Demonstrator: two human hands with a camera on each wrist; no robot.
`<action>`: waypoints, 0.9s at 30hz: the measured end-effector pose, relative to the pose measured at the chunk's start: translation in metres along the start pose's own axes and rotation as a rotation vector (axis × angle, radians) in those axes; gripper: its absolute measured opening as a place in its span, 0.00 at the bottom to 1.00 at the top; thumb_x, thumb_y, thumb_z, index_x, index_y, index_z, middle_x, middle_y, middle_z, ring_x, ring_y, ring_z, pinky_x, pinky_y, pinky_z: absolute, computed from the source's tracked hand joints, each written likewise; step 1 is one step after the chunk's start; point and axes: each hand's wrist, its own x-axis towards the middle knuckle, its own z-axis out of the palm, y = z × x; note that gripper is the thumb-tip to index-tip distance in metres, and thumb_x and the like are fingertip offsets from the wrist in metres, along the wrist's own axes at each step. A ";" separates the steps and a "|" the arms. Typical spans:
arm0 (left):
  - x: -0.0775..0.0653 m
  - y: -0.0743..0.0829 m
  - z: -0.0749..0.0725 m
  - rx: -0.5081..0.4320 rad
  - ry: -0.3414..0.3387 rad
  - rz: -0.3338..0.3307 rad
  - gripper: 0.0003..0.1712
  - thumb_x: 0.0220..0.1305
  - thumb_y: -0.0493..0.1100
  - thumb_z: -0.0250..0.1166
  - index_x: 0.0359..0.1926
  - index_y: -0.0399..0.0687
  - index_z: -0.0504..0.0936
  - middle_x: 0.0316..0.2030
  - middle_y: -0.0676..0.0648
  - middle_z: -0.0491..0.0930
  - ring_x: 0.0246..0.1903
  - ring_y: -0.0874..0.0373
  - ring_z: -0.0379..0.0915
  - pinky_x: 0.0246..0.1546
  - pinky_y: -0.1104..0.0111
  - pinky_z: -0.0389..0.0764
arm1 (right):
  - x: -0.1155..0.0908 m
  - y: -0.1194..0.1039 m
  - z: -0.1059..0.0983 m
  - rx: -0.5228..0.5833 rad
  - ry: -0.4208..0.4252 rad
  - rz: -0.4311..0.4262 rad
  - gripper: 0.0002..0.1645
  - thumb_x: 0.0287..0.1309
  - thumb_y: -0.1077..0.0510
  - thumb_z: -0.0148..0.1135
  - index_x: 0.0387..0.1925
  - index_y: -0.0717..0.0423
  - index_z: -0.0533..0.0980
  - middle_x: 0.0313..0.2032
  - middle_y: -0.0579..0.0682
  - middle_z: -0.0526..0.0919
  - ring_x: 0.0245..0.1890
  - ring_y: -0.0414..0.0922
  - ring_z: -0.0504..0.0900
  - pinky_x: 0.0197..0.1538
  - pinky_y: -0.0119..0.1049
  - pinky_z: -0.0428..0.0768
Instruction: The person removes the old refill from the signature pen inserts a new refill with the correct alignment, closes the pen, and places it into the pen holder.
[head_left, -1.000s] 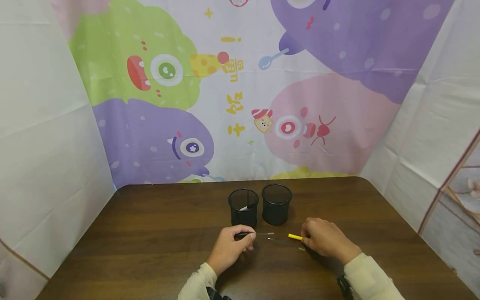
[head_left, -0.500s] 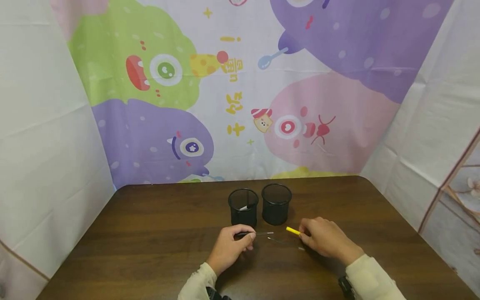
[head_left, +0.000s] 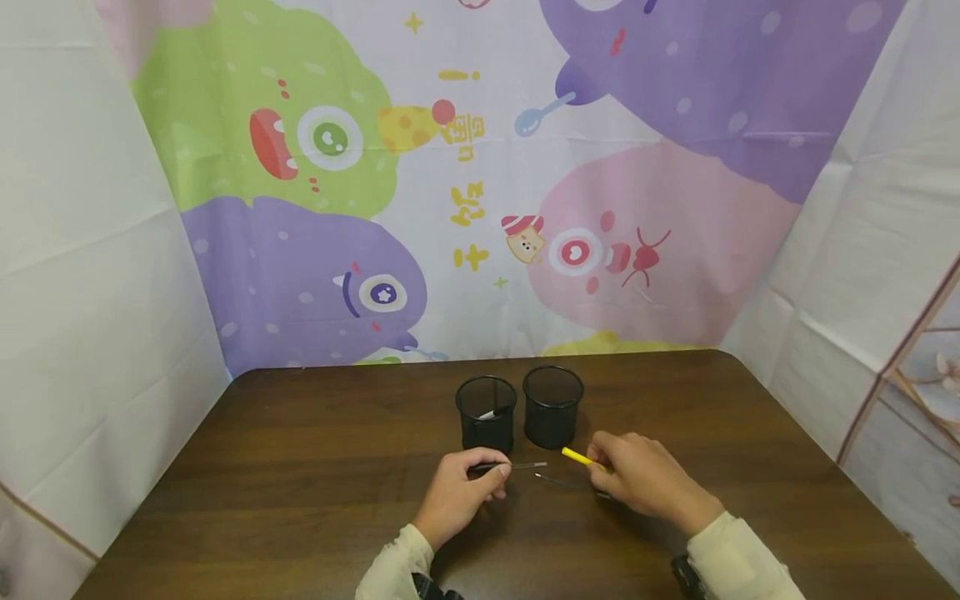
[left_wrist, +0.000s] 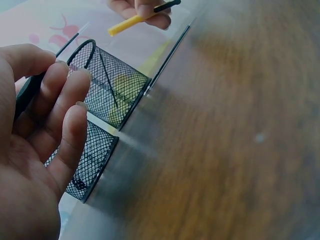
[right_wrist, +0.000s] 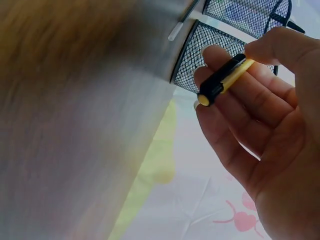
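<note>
The left hand [head_left: 463, 492] is pinching a black pen [left_wrist: 31, 92] between the thumb and fingers, and a thin stick [head_left: 531, 466] is coming out from it and pointing to the right. The right hand [head_left: 641, 477] is gripping a yellow pen [head_left: 576, 456] with its thumb and fingertips; one end of this pen is pointing to the left and to the far side, and a black clip [right_wrist: 220, 81] is showing on it in the right wrist view. Both hands are working above the near half of a brown table [head_left: 337, 508], well apart from each other. Between them a thin refill [head_left: 555, 479] is lying on the table, and the right hand is partly hiding its right end. Beyond the hands, two black mesh cups are standing upright side by side. The left cup [head_left: 487, 433] is holding a small white thing [head_left: 487, 415], which I cannot identify. The right cup [head_left: 553, 423] is standing a little farther, with the yellow pen near its near side. At the far side a cloth [head_left: 480, 317] with cartoon monsters is hanging behind the table. The person is wearing pale sleeves [head_left: 738, 554].
</note>
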 end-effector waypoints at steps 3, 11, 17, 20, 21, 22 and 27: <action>0.000 0.000 0.000 -0.004 -0.002 -0.007 0.07 0.66 0.34 0.66 0.41 0.32 0.84 0.26 0.44 0.82 0.27 0.51 0.82 0.31 0.59 0.85 | 0.000 -0.002 0.001 0.005 0.009 -0.003 0.09 0.52 0.57 0.68 0.30 0.43 0.74 0.21 0.31 0.70 0.19 0.32 0.67 0.25 0.31 0.69; -0.001 -0.001 0.000 -0.008 0.001 -0.015 0.08 0.66 0.34 0.66 0.41 0.31 0.84 0.25 0.44 0.81 0.27 0.52 0.83 0.31 0.62 0.85 | -0.001 -0.007 0.000 0.009 0.017 -0.012 0.12 0.50 0.58 0.69 0.31 0.43 0.73 0.23 0.34 0.71 0.22 0.34 0.67 0.26 0.32 0.69; -0.001 -0.002 0.000 -0.020 0.002 -0.014 0.07 0.67 0.35 0.66 0.41 0.33 0.84 0.25 0.43 0.81 0.26 0.55 0.82 0.30 0.67 0.83 | 0.000 -0.013 -0.002 0.013 0.013 -0.018 0.13 0.50 0.58 0.70 0.31 0.42 0.72 0.24 0.35 0.71 0.22 0.34 0.67 0.27 0.31 0.69; 0.000 -0.003 -0.001 -0.022 0.001 -0.014 0.09 0.67 0.34 0.66 0.42 0.30 0.83 0.25 0.43 0.81 0.26 0.56 0.82 0.30 0.67 0.83 | 0.001 -0.015 -0.001 0.012 0.021 -0.031 0.13 0.50 0.58 0.70 0.30 0.42 0.72 0.25 0.34 0.71 0.23 0.34 0.67 0.27 0.31 0.69; 0.000 -0.003 -0.001 -0.022 0.001 -0.015 0.09 0.66 0.34 0.66 0.42 0.29 0.83 0.25 0.43 0.81 0.26 0.56 0.82 0.30 0.67 0.83 | 0.001 -0.015 -0.001 0.015 0.023 -0.037 0.13 0.50 0.59 0.70 0.31 0.43 0.72 0.25 0.34 0.71 0.23 0.34 0.67 0.27 0.31 0.69; 0.000 -0.002 -0.001 -0.023 0.002 -0.016 0.10 0.66 0.34 0.66 0.43 0.28 0.83 0.25 0.43 0.81 0.26 0.56 0.82 0.30 0.67 0.83 | 0.002 -0.016 -0.001 0.013 0.025 -0.038 0.13 0.50 0.59 0.70 0.31 0.43 0.72 0.25 0.34 0.71 0.23 0.34 0.67 0.27 0.31 0.69; 0.001 -0.001 -0.001 -0.011 0.004 -0.011 0.09 0.66 0.35 0.66 0.42 0.29 0.83 0.26 0.44 0.82 0.27 0.54 0.82 0.30 0.64 0.84 | 0.003 -0.019 -0.001 0.012 0.019 -0.038 0.12 0.52 0.58 0.70 0.31 0.42 0.73 0.26 0.33 0.72 0.24 0.34 0.68 0.29 0.31 0.71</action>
